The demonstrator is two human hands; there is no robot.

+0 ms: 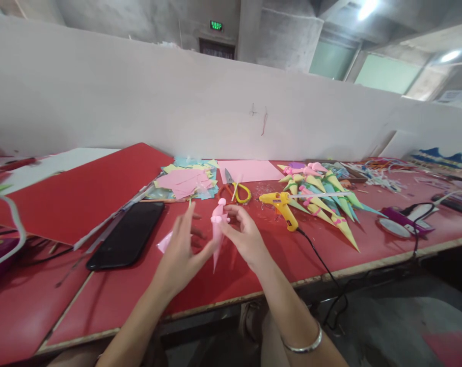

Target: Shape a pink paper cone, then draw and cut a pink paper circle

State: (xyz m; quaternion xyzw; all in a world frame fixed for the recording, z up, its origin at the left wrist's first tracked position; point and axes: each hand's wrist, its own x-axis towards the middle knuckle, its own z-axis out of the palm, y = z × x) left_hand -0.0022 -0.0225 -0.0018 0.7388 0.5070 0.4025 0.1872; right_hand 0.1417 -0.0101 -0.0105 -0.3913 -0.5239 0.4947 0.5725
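Note:
Just above the red tabletop, my right hand [248, 235] pinches a small pink paper cone [217, 239] with its point down. Pink balls and a collar sit around the cone's upper part. My left hand [183, 252] is at the cone's left side with fingers spread and thumb tip close to it or touching; which of these I cannot tell. A pink paper piece [164, 241] lies partly hidden behind the left hand. Beyond the hands are pliers or shears [243, 195] with red and yellow handles, and a yellow glue gun [284, 208] on its side.
Finished-looking paper cones [345, 229] in yellow, green and blue lie piled at right. A black phone [128, 237], a red sheet [89, 191] and coloured paper pieces [185, 181] lie at left. The gun's black cord [322, 262] drops over the table's front edge. A white partition [177, 102] stands behind.

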